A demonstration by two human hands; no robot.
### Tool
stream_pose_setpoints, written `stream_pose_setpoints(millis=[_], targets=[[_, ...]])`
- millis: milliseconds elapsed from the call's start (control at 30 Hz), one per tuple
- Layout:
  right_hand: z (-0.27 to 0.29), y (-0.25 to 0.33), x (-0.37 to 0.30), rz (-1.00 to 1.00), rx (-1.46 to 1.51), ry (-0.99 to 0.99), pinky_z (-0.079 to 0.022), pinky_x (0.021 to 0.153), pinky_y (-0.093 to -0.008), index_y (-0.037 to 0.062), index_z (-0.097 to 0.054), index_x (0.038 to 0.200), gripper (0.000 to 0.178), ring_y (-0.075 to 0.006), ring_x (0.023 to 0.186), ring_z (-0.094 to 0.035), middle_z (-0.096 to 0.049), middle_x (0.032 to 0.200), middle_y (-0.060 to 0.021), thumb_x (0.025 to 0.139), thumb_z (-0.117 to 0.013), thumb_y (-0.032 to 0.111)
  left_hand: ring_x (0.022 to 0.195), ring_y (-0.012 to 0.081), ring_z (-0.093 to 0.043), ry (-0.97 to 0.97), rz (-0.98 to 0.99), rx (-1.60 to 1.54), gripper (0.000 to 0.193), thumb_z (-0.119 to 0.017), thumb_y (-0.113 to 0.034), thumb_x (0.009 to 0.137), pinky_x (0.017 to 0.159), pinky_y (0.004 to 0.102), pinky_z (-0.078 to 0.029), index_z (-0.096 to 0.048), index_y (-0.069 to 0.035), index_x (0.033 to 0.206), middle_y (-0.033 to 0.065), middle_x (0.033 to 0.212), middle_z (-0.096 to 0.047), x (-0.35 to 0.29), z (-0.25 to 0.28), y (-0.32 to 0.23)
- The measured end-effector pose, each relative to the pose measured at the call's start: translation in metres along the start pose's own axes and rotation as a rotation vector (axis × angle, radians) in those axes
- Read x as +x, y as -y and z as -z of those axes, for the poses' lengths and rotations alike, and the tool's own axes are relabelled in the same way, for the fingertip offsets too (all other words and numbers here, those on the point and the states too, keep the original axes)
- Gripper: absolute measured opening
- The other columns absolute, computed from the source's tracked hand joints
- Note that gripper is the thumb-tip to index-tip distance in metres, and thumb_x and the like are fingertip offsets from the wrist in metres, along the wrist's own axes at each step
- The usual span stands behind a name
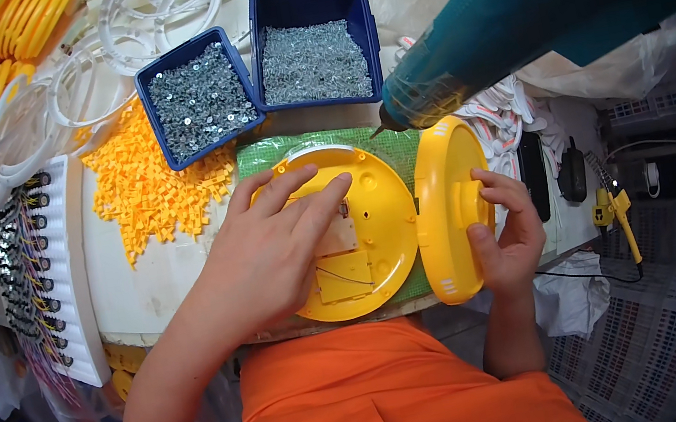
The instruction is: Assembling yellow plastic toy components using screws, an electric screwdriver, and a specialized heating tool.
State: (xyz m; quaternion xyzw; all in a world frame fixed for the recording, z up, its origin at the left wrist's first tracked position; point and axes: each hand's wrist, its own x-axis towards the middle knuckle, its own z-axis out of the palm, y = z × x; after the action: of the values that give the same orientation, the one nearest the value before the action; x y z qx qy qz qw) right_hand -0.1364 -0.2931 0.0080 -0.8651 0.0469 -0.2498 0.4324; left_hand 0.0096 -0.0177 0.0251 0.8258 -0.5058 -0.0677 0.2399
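A round yellow plastic housing [392, 242] lies inner side up on a green mat [387, 142] in front of me. Inside it are a pale circuit board [339, 236], a battery-box-like yellow block [344, 276] and a thin wire. My left hand [268, 245] rests over the housing's left half, fingers stretched out and slightly apart, hiding that side. To the right, a matching yellow round cover [436, 221] stands tilted on edge beside the housing. My right hand [510, 236] grips it, thumb and fingers at its raised centre hub.
Blue bins of small screws [313, 63] and washer-like metal parts [199, 100] stand behind the mat. Small yellow pieces [150, 184] are heaped at left, near a white foam tray [71, 273] of wired parts. A teal power screwdriver [470, 37] hangs overhead at right.
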Motion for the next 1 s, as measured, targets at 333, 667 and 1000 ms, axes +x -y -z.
stream_pose_setpoints(millis=[333,667,1000], targets=[[0.002,-0.002,-0.003,0.000,0.001,0.003,-0.045,0.103,-0.0417,0.0007,-0.063,0.110,0.035,-0.0314,0.115,-0.061,-0.067,0.124,-0.0202,0.081,-0.077,0.016,0.133,0.0269,-0.052,0.005,-0.100,0.123,0.061,-0.061,-0.010,0.083,0.113,0.0515,-0.033,-0.052,-0.007,0.143,0.0074,0.125,-0.068,0.003,-0.005,-0.003],[0.002,-0.001,-0.002,0.004,-0.001,-0.008,-0.045,0.103,-0.0419,0.0007,-0.064,0.109,0.035,-0.0314,0.114,-0.061,-0.067,0.123,-0.0206,0.081,-0.076,0.017,0.132,0.0264,-0.053,0.023,-0.081,0.076,0.064,-0.063,-0.005,0.080,0.114,0.0521,-0.032,-0.053,-0.008,0.143,0.0073,0.126,-0.068,0.001,0.002,0.003],[0.000,0.001,0.000,0.008,0.018,0.005,-0.045,0.104,-0.0422,0.0002,-0.063,0.110,0.035,-0.0318,0.115,-0.061,-0.067,0.124,-0.0210,0.081,-0.076,0.015,0.135,0.0270,-0.052,-0.037,-0.048,0.091,0.060,-0.060,-0.003,0.081,0.115,0.0517,-0.031,-0.055,-0.009,0.140,0.0050,0.125,-0.069,-0.008,-0.001,0.003]])
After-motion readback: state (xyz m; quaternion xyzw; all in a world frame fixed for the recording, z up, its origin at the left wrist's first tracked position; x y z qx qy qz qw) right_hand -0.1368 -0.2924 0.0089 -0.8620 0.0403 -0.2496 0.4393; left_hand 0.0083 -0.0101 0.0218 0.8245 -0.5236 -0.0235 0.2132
